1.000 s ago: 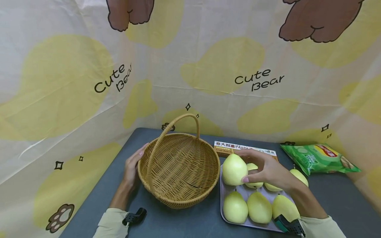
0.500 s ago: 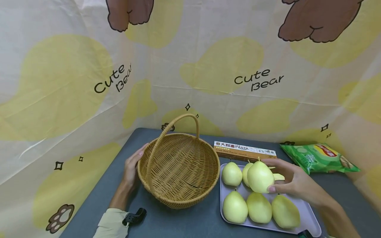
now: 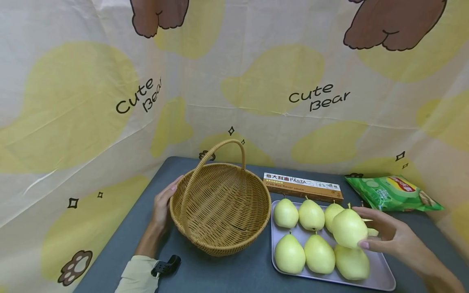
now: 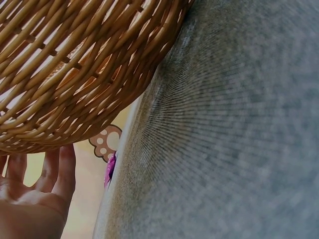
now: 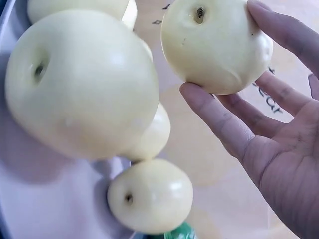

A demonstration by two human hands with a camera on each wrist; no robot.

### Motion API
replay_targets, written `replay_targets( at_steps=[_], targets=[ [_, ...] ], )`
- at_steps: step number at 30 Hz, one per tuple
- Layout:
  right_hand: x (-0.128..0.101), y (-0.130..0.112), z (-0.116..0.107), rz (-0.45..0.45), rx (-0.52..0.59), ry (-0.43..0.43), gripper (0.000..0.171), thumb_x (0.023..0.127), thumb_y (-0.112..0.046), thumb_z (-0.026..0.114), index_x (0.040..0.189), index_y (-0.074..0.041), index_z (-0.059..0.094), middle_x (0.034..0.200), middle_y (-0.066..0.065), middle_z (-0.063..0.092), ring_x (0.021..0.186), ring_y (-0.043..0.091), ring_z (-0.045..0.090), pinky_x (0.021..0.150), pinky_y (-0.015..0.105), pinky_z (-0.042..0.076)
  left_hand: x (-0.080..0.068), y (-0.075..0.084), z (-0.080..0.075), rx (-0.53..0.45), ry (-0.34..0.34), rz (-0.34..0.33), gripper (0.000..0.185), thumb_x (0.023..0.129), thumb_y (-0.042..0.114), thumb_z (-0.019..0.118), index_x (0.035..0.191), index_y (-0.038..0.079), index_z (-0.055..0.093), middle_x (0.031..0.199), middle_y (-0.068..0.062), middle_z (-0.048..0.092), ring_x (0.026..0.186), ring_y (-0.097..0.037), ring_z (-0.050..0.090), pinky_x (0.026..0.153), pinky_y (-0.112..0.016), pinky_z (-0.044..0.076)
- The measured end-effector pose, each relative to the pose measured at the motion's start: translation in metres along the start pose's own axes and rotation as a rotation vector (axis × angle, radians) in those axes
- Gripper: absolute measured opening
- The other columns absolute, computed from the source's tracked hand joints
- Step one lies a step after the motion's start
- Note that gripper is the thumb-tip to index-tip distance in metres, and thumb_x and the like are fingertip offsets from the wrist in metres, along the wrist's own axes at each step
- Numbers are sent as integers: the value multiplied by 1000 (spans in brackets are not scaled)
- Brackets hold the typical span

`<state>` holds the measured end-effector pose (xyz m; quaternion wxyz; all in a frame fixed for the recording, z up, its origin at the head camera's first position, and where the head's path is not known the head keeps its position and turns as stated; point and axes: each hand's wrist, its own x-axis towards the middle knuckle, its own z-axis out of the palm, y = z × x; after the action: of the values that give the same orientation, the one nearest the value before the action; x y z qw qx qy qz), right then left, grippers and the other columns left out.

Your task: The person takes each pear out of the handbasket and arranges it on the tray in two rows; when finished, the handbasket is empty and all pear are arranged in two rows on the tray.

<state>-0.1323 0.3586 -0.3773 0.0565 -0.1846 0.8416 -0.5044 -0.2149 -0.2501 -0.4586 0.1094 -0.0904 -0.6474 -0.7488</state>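
My right hand (image 3: 390, 234) pinches a pale yellow-green pear (image 3: 349, 228) between thumb and fingers, held over the right part of a lilac tray (image 3: 379, 272). In the right wrist view the same pear (image 5: 214, 45) shows its underside, with the fingertips on its sides. Several pears stand on the tray in two rows, among them a front pear (image 3: 289, 254). To the left stands a wicker basket (image 3: 223, 207) with a tall handle, tipped so that its woven inside faces me. My left hand (image 3: 163, 205) rests against its left side, straight fingers touching the wicker in the left wrist view.
Behind the tray lies a pasta box (image 3: 302, 187). A green chip bag (image 3: 393, 194) lies at the back right, close to the patterned cloth wall (image 3: 256, 81). All of it is on a dark grey table (image 3: 212, 276).
My right hand has carried the pear from the tray's left back corner to the right and a little nearer, uncovering the back-row pears and the box. The left hand and basket stay put.
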Motion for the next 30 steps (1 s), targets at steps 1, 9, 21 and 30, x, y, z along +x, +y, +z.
replay_targets(
  at_steps=[1,9,21,30],
  targets=[
    [-3,3,-2,14,-29,15,72,96,6,72,161,-8,43,152,-19,55,119,5,66,84,27,61,0,0,0,2,2,1,51,115,26,43,157,-3,47,164,-22,44,144,-16,53,112,-19,47],
    [-27,20,-14,45,-175,92,73,99,2,71,164,-11,40,154,-20,54,122,-2,61,84,19,56,0,-1,-1,32,15,-3,51,115,27,42,157,-2,47,164,-21,44,141,-8,55,112,-17,46],
    [-64,69,-33,6,-244,177,77,91,16,72,159,-1,42,150,-32,50,123,-14,54,84,10,51,0,-1,2,4,7,8,51,115,26,44,157,-2,48,164,-21,44,143,-13,54,112,-18,47],
    [-77,91,-41,-47,-219,141,76,81,26,73,150,4,51,141,-32,59,115,-10,62,82,10,52,-1,-1,2,12,5,6,51,115,27,42,158,-2,47,165,-18,45,146,-14,51,113,-18,45]
  ],
)
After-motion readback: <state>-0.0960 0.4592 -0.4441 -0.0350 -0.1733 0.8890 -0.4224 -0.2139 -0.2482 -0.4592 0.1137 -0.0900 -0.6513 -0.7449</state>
